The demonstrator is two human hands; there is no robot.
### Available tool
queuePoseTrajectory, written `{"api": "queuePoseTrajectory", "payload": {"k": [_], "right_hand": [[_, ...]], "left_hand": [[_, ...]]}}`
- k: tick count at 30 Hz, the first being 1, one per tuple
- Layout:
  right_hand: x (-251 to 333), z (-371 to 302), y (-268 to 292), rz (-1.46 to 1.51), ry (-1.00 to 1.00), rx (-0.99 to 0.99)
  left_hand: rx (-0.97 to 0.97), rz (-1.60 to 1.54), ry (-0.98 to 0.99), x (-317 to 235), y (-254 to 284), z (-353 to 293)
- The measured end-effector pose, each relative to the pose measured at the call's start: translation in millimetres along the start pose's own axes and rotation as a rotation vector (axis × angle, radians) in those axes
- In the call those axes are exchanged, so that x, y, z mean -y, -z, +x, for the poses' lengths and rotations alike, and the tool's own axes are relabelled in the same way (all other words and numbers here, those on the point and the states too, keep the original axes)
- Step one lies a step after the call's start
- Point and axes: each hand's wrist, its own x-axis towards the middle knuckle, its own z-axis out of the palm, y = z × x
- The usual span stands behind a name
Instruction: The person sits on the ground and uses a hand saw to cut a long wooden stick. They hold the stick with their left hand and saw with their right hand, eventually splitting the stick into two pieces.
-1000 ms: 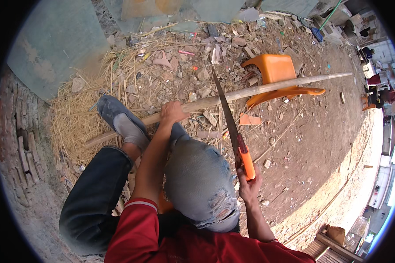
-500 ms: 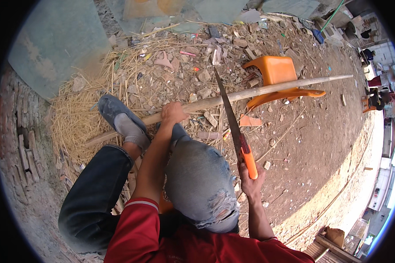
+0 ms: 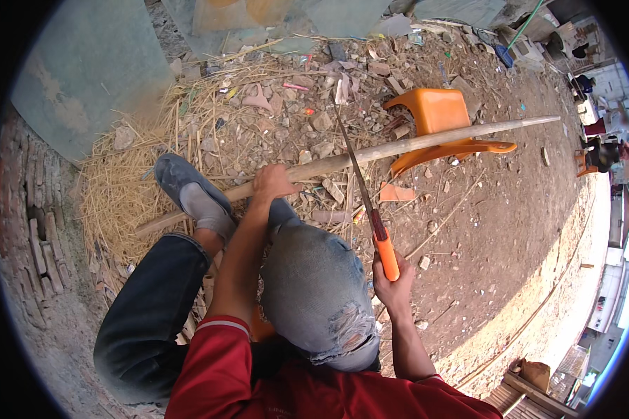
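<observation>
Pale wood, probably stiff and fairly light: in the head view, the pole [image 3: 398, 146] crosses over the orange chair [image 3: 445, 110], its long axis running lower left to upper right. The left hand [image 3: 274, 183] curls its fingers over it, seemingly a secure hold; the right hand [image 3: 395, 285] clasps the saw [image 3: 377, 223], blade pointing away.

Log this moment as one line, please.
left hand: holding wooden pole | right hand: gripping orange-handled saw | saw: blade across pole | pole: crosses over orange chair
</observation>
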Motion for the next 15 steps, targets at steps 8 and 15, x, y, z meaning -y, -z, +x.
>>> {"api": "queuePoseTrajectory", "payload": {"k": [8, 15], "right_hand": [[-1, 0, 1, -0.097, 0.003, 0.059], [-14, 14, -18, -0.052, 0.082, 0.055]], "left_hand": [[-0.099, -0.013, 0.002, 5, -20, 6], [-0.072, -0.003, 0.030, 1, -18, 7]]}}
